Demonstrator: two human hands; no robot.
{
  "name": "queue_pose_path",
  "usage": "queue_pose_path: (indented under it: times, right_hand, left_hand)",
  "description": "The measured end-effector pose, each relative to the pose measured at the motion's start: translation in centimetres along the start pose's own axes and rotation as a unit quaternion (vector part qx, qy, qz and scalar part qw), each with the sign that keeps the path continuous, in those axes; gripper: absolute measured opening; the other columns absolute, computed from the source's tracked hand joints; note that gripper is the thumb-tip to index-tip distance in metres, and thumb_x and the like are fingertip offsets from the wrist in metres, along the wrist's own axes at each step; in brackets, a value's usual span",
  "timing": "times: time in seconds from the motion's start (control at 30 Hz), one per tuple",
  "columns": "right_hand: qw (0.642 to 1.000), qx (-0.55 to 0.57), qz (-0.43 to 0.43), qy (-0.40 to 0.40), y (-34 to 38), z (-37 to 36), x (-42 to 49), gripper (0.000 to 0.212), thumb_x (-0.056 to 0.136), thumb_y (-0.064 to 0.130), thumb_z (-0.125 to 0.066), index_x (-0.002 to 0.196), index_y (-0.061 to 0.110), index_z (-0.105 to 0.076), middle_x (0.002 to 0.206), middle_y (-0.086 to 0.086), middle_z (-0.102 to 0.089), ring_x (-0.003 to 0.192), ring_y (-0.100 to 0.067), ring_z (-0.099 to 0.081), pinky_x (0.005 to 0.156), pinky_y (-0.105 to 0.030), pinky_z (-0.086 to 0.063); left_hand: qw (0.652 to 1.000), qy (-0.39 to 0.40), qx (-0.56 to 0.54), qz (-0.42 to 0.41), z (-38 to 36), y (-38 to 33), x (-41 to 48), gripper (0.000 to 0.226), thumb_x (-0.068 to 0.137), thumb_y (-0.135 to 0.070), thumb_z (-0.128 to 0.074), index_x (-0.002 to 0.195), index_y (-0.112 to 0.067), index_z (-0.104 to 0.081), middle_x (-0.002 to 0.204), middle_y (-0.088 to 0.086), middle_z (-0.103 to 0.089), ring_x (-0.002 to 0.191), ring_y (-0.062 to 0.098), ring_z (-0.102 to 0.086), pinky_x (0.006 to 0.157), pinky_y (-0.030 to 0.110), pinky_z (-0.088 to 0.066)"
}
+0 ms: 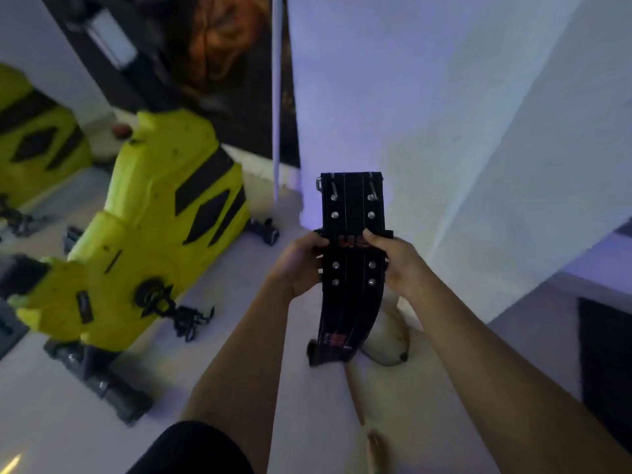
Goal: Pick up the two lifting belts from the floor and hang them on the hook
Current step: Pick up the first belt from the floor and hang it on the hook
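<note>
Left hand [302, 265] and right hand [396, 265]: both closed on the edges of the black lifting belt [352, 213], held upright between them, tail drooping below. Keep the buckle end uppermost for hanging; hook not visible, second belt indistinguishable.

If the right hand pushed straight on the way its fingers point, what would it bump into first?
Its fingers point inward at the black lifting belt that the right hand already grips; beyond it, probably the left hand.
</note>
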State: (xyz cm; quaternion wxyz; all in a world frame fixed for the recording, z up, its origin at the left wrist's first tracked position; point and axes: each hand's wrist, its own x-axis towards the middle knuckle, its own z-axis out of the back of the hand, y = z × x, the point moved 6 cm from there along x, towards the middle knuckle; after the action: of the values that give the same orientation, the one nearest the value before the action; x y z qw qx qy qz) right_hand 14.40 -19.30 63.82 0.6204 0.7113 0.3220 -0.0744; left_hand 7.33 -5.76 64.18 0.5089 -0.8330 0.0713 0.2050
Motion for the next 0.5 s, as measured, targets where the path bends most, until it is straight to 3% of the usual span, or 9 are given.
queue_pose_path:
  times: [0.1,0.23,0.33,0.43,0.5]
  right_hand:
    - [0.996,0.011,0.084,-0.028,6.9,2.4,-4.5,0.034,0.080,0.014,-0.069,0.112,0.003,-0.064,0.105,-0.014,-0.070,0.089,-0.027,-0.068,0.067,-0.031,-0.054]
    - [0.979,0.028,0.191,-0.067,15.6,5.9,-9.5,0.041,0.083,0.014,-0.067,0.121,0.003,-0.057,0.111,-0.017,-0.068,0.086,-0.025,-0.068,0.058,-0.027,-0.052]
    - [0.961,0.052,0.253,-0.100,20.9,8.6,-12.6,0.042,0.082,0.020,-0.069,0.119,0.005,-0.058,0.111,-0.016,-0.069,0.093,-0.028,-0.068,0.066,-0.032,-0.055]
    - [0.939,0.090,0.303,-0.137,25.6,11.7,-15.1,0.021,0.081,0.019,-0.070,0.098,0.009,-0.064,0.097,-0.011,-0.070,0.093,-0.033,-0.067,0.088,-0.050,-0.054]
    - [0.919,0.112,0.336,-0.171,28.7,13.8,-16.6,0.016,0.079,0.019,-0.072,0.090,0.013,-0.063,0.090,-0.007,-0.068,0.089,-0.031,-0.065,0.090,-0.052,-0.051]
  left_hand:
    - [0.996,0.007,0.063,-0.068,-6.2,-4.6,-0.4,0.022,0.090,-0.034,-0.056,0.104,-0.018,-0.061,0.087,-0.003,-0.065,0.076,0.016,-0.060,0.061,0.029,-0.049]
    - [0.983,0.043,0.079,-0.159,-15.1,-10.4,-0.8,0.013,0.092,-0.029,-0.055,0.099,-0.018,-0.060,0.085,-0.003,-0.068,0.075,0.015,-0.064,0.051,0.025,-0.050]
    - [0.969,0.084,0.074,-0.220,-21.5,-14.4,-1.1,0.014,0.092,-0.023,-0.057,0.103,-0.014,-0.060,0.094,0.003,-0.069,0.079,0.016,-0.067,0.054,0.023,-0.053]
    - [0.953,0.130,0.086,-0.259,-27.8,-17.4,-1.1,0.020,0.091,-0.024,-0.059,0.108,-0.013,-0.060,0.097,0.005,-0.069,0.081,0.016,-0.069,0.061,0.025,-0.054]
    - [0.942,0.161,0.088,-0.283,-31.7,-19.3,-1.0,0.024,0.089,-0.026,-0.061,0.109,-0.011,-0.061,0.098,0.006,-0.071,0.085,0.018,-0.070,0.070,0.029,-0.055]
